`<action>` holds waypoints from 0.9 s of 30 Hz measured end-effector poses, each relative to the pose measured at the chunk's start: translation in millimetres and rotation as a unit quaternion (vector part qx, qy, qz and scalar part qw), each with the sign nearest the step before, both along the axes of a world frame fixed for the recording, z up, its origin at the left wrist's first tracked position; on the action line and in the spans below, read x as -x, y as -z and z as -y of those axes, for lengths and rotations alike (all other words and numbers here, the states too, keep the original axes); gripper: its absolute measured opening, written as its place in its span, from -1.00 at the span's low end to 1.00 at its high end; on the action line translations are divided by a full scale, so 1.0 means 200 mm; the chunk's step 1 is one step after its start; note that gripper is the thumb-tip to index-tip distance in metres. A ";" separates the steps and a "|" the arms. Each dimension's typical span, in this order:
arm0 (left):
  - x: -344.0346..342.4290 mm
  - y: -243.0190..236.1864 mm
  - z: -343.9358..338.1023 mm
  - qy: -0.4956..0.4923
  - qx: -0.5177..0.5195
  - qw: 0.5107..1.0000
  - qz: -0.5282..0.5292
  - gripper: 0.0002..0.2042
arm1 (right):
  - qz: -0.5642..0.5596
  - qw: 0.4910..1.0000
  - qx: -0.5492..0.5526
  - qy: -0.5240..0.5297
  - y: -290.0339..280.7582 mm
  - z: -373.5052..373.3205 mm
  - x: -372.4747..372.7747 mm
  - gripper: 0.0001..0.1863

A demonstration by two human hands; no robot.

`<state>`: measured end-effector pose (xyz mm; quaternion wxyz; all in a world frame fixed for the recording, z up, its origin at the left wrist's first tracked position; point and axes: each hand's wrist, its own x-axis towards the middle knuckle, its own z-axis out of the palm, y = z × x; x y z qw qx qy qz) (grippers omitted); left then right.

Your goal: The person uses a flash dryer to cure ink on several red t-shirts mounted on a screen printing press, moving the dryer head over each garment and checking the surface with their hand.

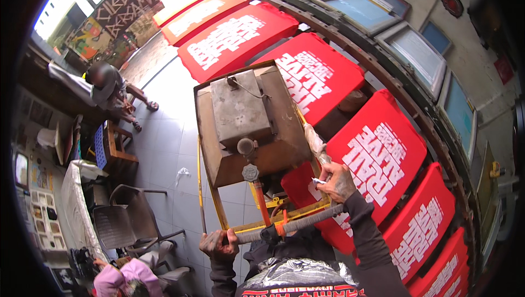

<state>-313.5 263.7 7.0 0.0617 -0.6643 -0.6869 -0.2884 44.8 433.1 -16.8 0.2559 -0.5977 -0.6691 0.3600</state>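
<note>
My left hand is wrapped around the left end of a grey-wrapped handlebar. That bar belongs to a yellow-framed cart carrying a brown metal hood with a box on top, directly ahead of me. Above the bar's right side, my right hand is closed, its fingers pinching a small white object too small to identify. Close beside that hand lies a red T-shirt with white lettering, stretched flat on a board. A round valve-like knob sits at the hood's near edge.
More red shirts line the long rack curving along the right. Framed printing screens lean behind its rail. At left are a brown chair, a wooden stool, a seated person and someone in pink.
</note>
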 end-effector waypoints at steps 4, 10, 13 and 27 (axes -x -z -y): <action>-0.05 -0.02 0.08 -0.034 0.037 0.998 0.034 -0.80 | -0.064 0.996 -0.039 -0.043 0.01 -0.01 0.00 -0.76; -0.01 -0.06 0.03 0.004 -0.004 1.000 0.011 -0.76 | -0.047 0.999 0.004 0.010 -0.01 0.03 0.03 -0.76; 0.01 -0.04 0.04 0.018 -0.012 1.000 0.016 -0.76 | -0.054 0.998 0.034 0.027 -0.02 0.06 0.04 -0.76; 0.33 -0.03 -0.11 0.118 -0.016 0.993 0.012 -0.80 | -0.034 0.994 0.039 0.091 -0.05 0.09 0.22 -0.69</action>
